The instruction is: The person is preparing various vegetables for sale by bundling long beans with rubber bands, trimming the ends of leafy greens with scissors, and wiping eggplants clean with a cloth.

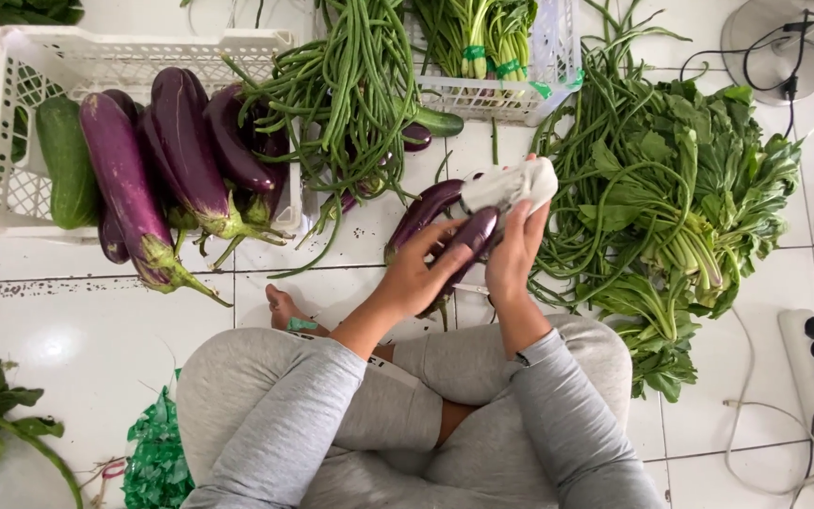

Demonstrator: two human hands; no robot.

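The held eggplant is slim, dark purple and glossy, its upper end covered by a crumpled white cloth. At ten o'clock from it, a white crate holds larger eggplants and a cucumber; at twelve o'clock, a white basket holds banded greens. The left hand cups the eggplant from below, fingers curled around it. The right hand presses the cloth against it, fingers together.
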